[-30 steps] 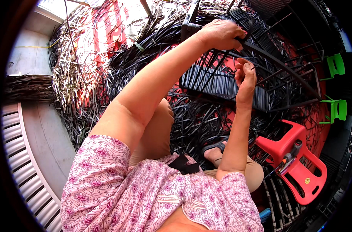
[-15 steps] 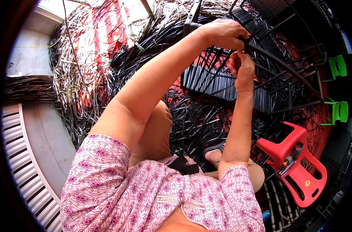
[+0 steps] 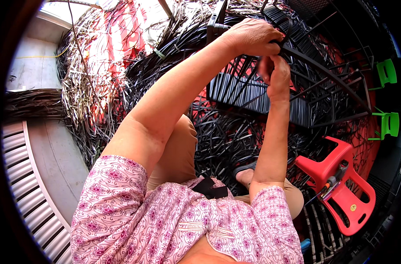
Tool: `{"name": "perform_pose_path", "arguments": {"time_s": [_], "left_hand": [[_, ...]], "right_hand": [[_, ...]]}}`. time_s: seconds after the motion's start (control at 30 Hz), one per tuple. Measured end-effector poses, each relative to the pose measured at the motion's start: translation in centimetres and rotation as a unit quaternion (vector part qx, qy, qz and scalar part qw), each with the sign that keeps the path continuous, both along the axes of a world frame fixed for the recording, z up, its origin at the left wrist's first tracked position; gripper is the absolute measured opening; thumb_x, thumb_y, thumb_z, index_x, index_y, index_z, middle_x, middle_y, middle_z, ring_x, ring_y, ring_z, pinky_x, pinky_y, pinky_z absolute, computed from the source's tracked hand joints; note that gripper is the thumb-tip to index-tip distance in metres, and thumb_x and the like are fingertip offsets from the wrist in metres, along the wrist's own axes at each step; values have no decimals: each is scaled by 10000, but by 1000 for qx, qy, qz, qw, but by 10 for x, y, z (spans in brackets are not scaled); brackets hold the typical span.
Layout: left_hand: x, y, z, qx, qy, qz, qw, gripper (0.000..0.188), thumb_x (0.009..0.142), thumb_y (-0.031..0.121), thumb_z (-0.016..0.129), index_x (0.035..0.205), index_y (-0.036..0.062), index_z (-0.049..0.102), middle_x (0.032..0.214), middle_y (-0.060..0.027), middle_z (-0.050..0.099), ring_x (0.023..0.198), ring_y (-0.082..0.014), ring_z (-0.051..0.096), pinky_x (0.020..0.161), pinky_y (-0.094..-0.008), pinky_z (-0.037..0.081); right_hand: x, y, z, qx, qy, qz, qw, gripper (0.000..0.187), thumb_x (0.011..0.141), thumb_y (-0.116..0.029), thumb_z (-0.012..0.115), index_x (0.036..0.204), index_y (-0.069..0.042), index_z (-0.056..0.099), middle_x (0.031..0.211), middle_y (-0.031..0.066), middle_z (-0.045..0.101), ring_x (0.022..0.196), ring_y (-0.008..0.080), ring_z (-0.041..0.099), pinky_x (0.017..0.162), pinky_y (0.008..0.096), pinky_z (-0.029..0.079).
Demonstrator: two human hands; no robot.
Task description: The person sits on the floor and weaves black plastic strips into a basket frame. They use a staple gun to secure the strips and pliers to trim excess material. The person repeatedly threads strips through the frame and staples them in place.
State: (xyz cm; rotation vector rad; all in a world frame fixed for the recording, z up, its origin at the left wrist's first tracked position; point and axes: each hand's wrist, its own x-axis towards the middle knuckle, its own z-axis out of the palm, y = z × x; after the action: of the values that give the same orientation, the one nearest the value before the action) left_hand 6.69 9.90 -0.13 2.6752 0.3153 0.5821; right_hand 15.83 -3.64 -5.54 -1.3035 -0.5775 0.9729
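A dark furniture frame (image 3: 330, 75), partly woven with black flat strips, stands in front of me. My left hand (image 3: 254, 37) is closed at its upper bar, thumb and fingers pinched together by a black strip (image 3: 290, 29) that loops up beyond the knuckles. Just below, my right hand (image 3: 278, 78) has its thumb and forefinger raised against the left fingertips; its other fingers are curled and smeared by motion. Whatever lies between the right fingertips is hidden. A panel of tightly wound black strips (image 3: 244, 94) crosses the frame beneath both hands.
Loose black strips (image 3: 92, 66) cover much of the red floor. To the right, a small red plastic chair (image 3: 356, 209) carries hand tools (image 3: 331, 181). Two green chairs (image 3: 386, 72) stand farther right. At the left is a slatted light-coloured bench (image 3: 24, 178).
Both hands stay at the same spot on the frame; the left hand has risen slightly and the right fingers have shifted. The view has moved a little.
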Motion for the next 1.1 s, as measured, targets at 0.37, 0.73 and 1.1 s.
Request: {"name": "perform_pose_path", "arguments": {"time_s": [0.37,0.73,1.1], "left_hand": [[2,-5,1,29,26,18,999,350,825,340,557,1015,75,683,883,-149,686,838,-352,660,739,-466,525],[1,-4,4,34,41,19,998,343,845,342,568,1033,76,675,887,-139,685,853,-346,660,749,-465,526],[3,-1,1,36,39,5,999,340,861,333,553,1044,72,670,889,-141,678,862,-348,655,763,-469,520]], "right_hand": [[5,-3,-7,24,-61,5,998,243,962,-258,542,829,-77,636,725,-10,531,591,69,468,518,241,353],[-18,-3,0,109,-40,-183,976,219,967,-221,621,843,-41,630,629,-41,503,500,34,412,446,197,310],[-19,4,-3,96,-111,-227,963,236,974,-208,601,840,-20,648,618,-27,498,504,37,406,447,210,321]]}}
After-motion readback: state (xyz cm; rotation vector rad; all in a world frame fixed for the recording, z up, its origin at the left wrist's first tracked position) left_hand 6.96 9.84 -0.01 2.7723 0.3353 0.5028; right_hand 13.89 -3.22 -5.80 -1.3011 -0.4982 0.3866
